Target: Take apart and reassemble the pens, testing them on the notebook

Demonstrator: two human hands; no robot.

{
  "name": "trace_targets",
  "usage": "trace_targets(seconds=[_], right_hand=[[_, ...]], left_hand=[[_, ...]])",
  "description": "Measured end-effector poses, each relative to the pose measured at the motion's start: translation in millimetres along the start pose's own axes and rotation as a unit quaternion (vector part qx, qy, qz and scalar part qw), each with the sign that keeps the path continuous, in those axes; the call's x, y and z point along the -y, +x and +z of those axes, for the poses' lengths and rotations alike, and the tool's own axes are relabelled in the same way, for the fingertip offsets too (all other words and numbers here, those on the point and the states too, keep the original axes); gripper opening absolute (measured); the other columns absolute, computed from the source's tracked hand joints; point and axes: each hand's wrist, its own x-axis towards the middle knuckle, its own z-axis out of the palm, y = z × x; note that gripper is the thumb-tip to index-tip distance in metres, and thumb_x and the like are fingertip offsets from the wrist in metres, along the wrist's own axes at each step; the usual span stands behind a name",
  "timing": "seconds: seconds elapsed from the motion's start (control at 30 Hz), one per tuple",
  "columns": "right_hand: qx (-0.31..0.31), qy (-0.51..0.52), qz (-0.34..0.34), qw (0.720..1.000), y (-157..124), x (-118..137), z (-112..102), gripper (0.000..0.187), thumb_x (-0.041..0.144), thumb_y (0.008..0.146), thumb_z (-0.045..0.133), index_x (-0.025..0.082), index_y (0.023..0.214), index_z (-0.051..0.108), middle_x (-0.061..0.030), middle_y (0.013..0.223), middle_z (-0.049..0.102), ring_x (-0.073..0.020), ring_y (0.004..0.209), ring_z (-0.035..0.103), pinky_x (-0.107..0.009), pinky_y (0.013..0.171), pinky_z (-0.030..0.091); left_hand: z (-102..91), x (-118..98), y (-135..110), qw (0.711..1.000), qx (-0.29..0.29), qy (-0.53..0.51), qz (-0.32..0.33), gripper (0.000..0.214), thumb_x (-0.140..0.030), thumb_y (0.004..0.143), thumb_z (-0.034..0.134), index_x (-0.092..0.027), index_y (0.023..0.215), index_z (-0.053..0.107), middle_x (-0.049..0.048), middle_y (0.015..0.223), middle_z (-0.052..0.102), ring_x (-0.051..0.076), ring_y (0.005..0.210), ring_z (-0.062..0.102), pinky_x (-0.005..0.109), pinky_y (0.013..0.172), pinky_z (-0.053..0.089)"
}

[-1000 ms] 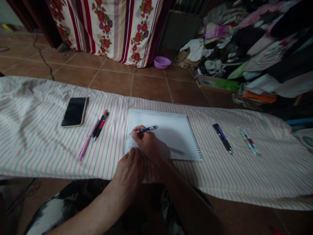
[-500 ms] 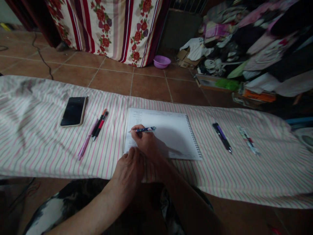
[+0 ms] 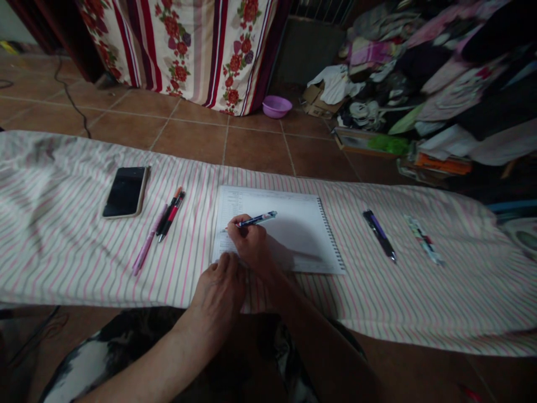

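In the head view, a spiral notebook (image 3: 293, 224) lies open at a white page with small print along its left side. My right hand (image 3: 250, 240) is closed round a dark blue patterned pen (image 3: 258, 218), whose tip points left at the printed column. The pen's back end leans up to the right. My left hand (image 3: 222, 277) lies on the notebook's near left corner, its fingers bent and close together, touching the right hand's wrist area. Its thumb is hidden.
The notebook rests on a striped cloth (image 3: 268, 296). On the left are a phone (image 3: 125, 192), a pink pen (image 3: 147, 243) and black-and-red pens (image 3: 172, 215). Rightward lie a black-and-purple pen (image 3: 380, 235) and a whitish patterned pen (image 3: 424, 240). A purple basin (image 3: 277, 106) stands on the floor.
My right hand has shifted slightly right, and the pen's back end has swung up and to the right. My left hand stays in place on the notebook's corner.
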Motion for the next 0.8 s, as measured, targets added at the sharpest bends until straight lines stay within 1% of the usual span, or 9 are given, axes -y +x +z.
trace_targets(seconds=[0.17, 0.27, 0.37, 0.47, 0.57, 0.63, 0.67, 0.77, 0.8], right_hand=[[-0.029, 0.04, 0.014, 0.999, 1, -2, -7, 0.024, 0.042, 0.079, 0.049, 0.019, 0.076, 0.057, 0.0006, 0.057, 0.061, -0.013, 0.054, 0.058, -0.021, 0.056, 0.044], [-0.057, 0.045, 0.009, 0.997, 3, -4, -18, 0.027, 0.044, 0.079, 0.05, 0.018, 0.079, 0.058, 0.0004, 0.058, 0.06, -0.0125, 0.054, 0.058, -0.021, 0.055, 0.044], [-0.086, 0.04, 0.009, 0.995, 7, -8, -31, 0.03, 0.047, 0.08, 0.048, 0.018, 0.081, 0.057, 0.0001, 0.059, 0.06, -0.0122, 0.054, 0.057, -0.021, 0.054, 0.044], [-0.119, 0.034, 0.004, 0.992, 9, -14, -48, 0.033, 0.049, 0.083, 0.042, 0.018, 0.08, 0.054, -0.0021, 0.064, 0.062, -0.0123, 0.057, 0.058, -0.021, 0.056, 0.045], [-0.169, 0.015, 0.013, 0.985, 12, -21, -68, 0.034, 0.048, 0.085, 0.038, 0.018, 0.078, 0.053, -0.0052, 0.071, 0.063, -0.0134, 0.062, 0.059, -0.023, 0.06, 0.045], [-0.201, 0.003, 0.019, 0.979, 14, -27, -83, 0.033, 0.047, 0.084, 0.039, 0.018, 0.077, 0.053, -0.0062, 0.072, 0.063, -0.0148, 0.066, 0.06, -0.025, 0.063, 0.045], [-0.207, 0.0, 0.021, 0.978, 14, -31, -91, 0.031, 0.045, 0.083, 0.041, 0.017, 0.077, 0.053, -0.0062, 0.072, 0.063, -0.0153, 0.068, 0.06, -0.025, 0.065, 0.045], [-0.217, 0.005, 0.03, 0.976, 14, -47, -117, 0.026, 0.04, 0.081, 0.044, 0.016, 0.083, 0.055, -0.0042, 0.071, 0.062, -0.0142, 0.064, 0.058, -0.026, 0.063, 0.045], [-0.234, 0.014, 0.038, 0.971, 13, -53, -126, 0.027, 0.039, 0.08, 0.046, 0.015, 0.088, 0.055, -0.0037, 0.071, 0.061, -0.0137, 0.063, 0.057, -0.025, 0.061, 0.045]], left_hand=[[0.6, 2, -1, 1.0, -0.012, 0.008, 0.005, 0.025, -0.002, 0.077, 0.046, -0.01, 0.095, 0.062, 0.0112, 0.092, 0.061, 0.025, 0.092, 0.055, 0.035, 0.072, 0.051], [0.1, 3, -2, 0.999, -0.036, 0.011, 0.008, 0.025, -0.002, 0.077, 0.045, -0.012, 0.093, 0.061, 0.0107, 0.092, 0.061, 0.024, 0.092, 0.055, 0.034, 0.07, 0.051], [0.0, 4, -3, 0.998, -0.058, -0.011, -0.011, 0.021, -0.005, 0.079, 0.045, -0.015, 0.087, 0.061, 0.0082, 0.09, 0.061, 0.023, 0.085, 0.056, 0.035, 0.067, 0.05], [1.4, 4, -2, 0.994, -0.104, -0.013, -0.028, 0.022, -0.008, 0.083, 0.041, -0.017, 0.083, 0.061, 0.0062, 0.085, 0.062, 0.023, 0.082, 0.058, 0.034, 0.064, 0.05], [3.2, 1, 2, 0.989, -0.146, 0.0, -0.016, 0.021, -0.01, 0.084, 0.043, -0.018, 0.083, 0.062, 0.0046, 0.08, 0.062, 0.022, 0.079, 0.059, 0.033, 0.063, 0.049], [3.8, -1, 4, 0.986, -0.168, 0.012, -0.008, 0.02, -0.011, 0.083, 0.044, -0.018, 0.081, 0.062, 0.004, 0.077, 0.062, 0.021, 0.076, 0.059, 0.031, 0.062, 0.048], [4.0, -2, 6, 0.984, -0.179, 0.017, -0.005, 0.019, -0.011, 0.083, 0.044, -0.018, 0.081, 0.062, 0.0038, 0.075, 0.062, 0.021, 0.075, 0.059, 0.031, 0.061, 0.047], [4.4, -7, 11, 0.979, -0.201, 0.028, 0.008, 0.018, -0.011, 0.083, 0.046, -0.018, 0.082, 0.062, 0.0035, 0.075, 0.062, 0.021, 0.074, 0.059, 0.031, 0.06, 0.047], [4.5, -9, 12, 0.979, -0.204, 0.03, 0.011, 0.018, -0.011, 0.082, 0.046, -0.018, 0.081, 0.062, 0.0035, 0.075, 0.062, 0.021, 0.074, 0.059, 0.031, 0.06, 0.047]])
